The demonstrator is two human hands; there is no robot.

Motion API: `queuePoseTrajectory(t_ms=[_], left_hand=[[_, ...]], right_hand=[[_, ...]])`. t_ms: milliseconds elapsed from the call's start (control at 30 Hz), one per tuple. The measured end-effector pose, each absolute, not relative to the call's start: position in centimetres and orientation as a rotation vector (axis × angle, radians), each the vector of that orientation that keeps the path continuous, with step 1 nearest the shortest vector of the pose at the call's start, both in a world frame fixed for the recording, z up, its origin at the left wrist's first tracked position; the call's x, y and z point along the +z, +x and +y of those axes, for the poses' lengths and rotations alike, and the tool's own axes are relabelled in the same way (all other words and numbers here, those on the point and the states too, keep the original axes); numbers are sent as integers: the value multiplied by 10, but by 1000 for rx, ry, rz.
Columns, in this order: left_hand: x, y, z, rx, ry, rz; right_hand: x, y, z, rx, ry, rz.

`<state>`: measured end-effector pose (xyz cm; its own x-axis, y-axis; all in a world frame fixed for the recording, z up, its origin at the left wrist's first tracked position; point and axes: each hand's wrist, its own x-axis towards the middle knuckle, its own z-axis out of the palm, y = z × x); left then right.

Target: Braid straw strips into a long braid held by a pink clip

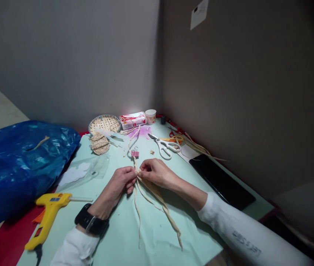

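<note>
Both hands meet at the middle of the pale green table [157,236]. My left hand [120,182] pinches a braid of pale straw strips [157,197] at its working end, fingers closed on it. My right hand [157,172] grips the same spot from the right, fingers curled round the strips. Loose strip ends trail toward me over the table. The finished braid [133,142] runs away from my hands, held by a pink binder clip [135,153]. A black watch [90,221] sits on my left wrist.
A yellow glue gun [47,214] lies at the left front beside a blue plastic bag [21,159]. White scissors [164,146], a woven tray [104,123], a small woven disc [99,144], a tissue pack [133,120], a paper cup [150,116] and a black phone [222,181] lie around.
</note>
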<state>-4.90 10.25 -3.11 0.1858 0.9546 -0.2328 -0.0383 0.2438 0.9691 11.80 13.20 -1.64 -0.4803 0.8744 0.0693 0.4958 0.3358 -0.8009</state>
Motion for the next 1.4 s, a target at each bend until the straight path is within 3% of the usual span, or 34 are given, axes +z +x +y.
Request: queuePoseTrajectory(t_ms=[367, 633, 867, 1400], left_hand=[[-30, -48, 102, 930, 1078, 1177], [-28, -49, 103, 917, 1016, 1162], [-26, -49, 104, 933, 1001, 1164], [-27, -51, 105, 955, 989, 1144]], right_hand=[[-20, 109, 122, 1018, -1265, -1913], [-30, 103, 114, 758, -1165, -1905], [-22, 109, 122, 879, -1190, -2053], [-16, 107, 113, 781, -942, -1908]])
